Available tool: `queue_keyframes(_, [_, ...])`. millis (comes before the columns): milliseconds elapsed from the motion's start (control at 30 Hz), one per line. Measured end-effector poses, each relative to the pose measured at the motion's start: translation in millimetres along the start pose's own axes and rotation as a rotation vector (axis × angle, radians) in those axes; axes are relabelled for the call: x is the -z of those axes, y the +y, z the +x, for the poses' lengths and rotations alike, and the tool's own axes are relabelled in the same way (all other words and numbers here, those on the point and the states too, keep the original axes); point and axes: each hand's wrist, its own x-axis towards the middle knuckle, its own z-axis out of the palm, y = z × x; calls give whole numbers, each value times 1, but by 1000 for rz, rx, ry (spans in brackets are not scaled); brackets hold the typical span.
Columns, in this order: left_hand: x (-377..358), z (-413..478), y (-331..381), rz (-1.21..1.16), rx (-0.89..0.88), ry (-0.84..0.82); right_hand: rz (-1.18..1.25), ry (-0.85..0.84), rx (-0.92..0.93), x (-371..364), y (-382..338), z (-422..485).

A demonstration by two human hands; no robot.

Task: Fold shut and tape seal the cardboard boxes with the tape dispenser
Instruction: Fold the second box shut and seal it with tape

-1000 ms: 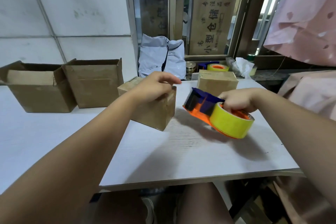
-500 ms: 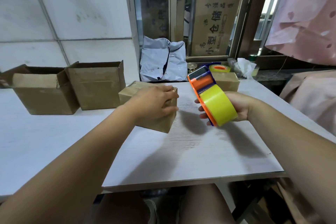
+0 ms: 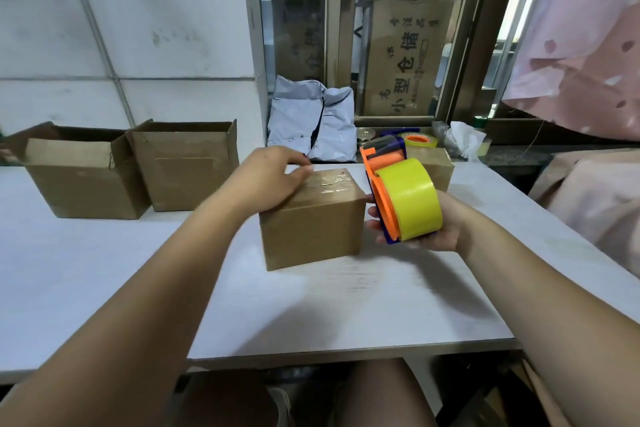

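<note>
The left fingers [image 3: 300, 173] are loosely bent and lie on the lid of the closed box [image 3: 311, 229]. I see them grasping nothing. The left hand [image 3: 272, 180] rests on the lid's far left part. The right fingers [image 3: 374, 226] curl up from below round the tape dispenser [image 3: 381, 184]. The right hand [image 3: 429, 230] is palm up and cradles it just right of the box, off the table [image 3: 346, 315].

Dispenser: orange plastic frame on a blue body, stood on edge. A fat, glossy yellow tape roll [image 3: 410, 199] faces me.

Closed box: plain brown card, squat and blocky, flaps down. Wrinkled, shiny clear tape runs across the top. It sits mid-table on a white top with a faint grain.

Further out:
- Far left, the left open box [image 3: 79, 180] and right open box [image 3: 187, 170] touch side by side, flaps up.
- A second closed box [image 3: 437, 168] is partly hidden behind the dispenser.
- A crumpled grey mailer bag [image 3: 311, 121] leans at the window.
- A spare tape roll [image 3: 415, 139] with an orange core sits beyond.
- Pink cloth [image 3: 588, 45] hangs at the right.
</note>
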Motion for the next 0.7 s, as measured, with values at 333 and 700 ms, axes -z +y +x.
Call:
queue_keyframes(333, [9,-15,-27,-15,76,-205,-27,245,106,-23,-1,7])
queue_keyframes(700, [-40,-13,-8,5,193,221,-246,420,253,-43,-13,-1])
